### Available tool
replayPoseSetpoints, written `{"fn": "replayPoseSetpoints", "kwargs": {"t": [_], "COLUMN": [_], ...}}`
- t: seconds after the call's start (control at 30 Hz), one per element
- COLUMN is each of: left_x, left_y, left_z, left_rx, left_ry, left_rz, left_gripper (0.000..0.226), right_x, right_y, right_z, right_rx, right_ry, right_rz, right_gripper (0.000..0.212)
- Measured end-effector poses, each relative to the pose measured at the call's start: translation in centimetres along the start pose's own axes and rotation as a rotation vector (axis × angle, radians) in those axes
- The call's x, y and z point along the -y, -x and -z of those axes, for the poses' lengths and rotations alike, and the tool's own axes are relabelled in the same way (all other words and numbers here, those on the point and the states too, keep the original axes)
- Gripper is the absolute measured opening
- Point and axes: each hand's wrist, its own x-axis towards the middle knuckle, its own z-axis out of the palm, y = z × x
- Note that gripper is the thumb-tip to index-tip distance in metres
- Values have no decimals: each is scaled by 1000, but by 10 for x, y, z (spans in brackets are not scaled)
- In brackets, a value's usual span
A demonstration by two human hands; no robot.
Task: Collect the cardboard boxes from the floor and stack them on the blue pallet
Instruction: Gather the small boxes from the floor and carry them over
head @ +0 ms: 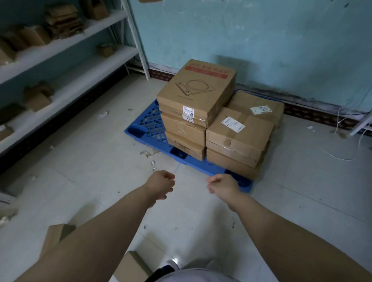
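A blue pallet point(148, 127) lies on the tiled floor by the wall. Flat cardboard boxes are stacked on it in piles: the left pile's top box point(196, 89) shows a line drawing and a red stripe, the right front pile point(239, 130) carries a white label, and another box point(258, 107) lies behind it. Both arms reach out in front of the pallet. My left hand point(161, 185) is loosely curled and holds nothing. My right hand point(223, 186) is also curled and holds nothing. Two cardboard boxes lie on the floor near my feet, one point(56, 236) under my left arm and one point(132, 267) lower down.
White metal shelving point(64, 46) with small cartons runs along the left. A teal wall point(268, 38) stands behind the pallet. Another shelf leg point(365, 121) and loose white cord sit at the right. Paper scraps litter the floor near the pallet.
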Motion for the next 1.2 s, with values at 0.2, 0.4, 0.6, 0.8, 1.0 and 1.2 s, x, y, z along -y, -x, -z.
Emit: {"fn": "replayPoseSetpoints", "kwargs": {"t": [0.2,0.4,0.6,0.8,1.0,1.2], "left_x": [10,21,48,81,88,76], "left_y": [15,32,56,76,85,89], "left_z": [-12,-34,-54,-70,-72,-84], "left_rx": [4,69,146,181,149,64], "left_ry": [-14,-26,-55,-75,-42,-10], "left_rz": [-5,-28,-43,-38,-28,24], "left_gripper": [32,31,31,31,29,29], "right_x": [-33,-70,-93,-127,-146,-140], "right_y": [20,47,82,117,125,122], "right_z": [13,22,17,15,30,61], "right_rx": [-74,-155,-214,-222,-227,-189], "right_ry": [-36,-62,-127,-94,-33,-85], "right_rz": [-49,-106,-95,-141,-179,-144], "right_gripper": [26,23,23,21,24,22]}}
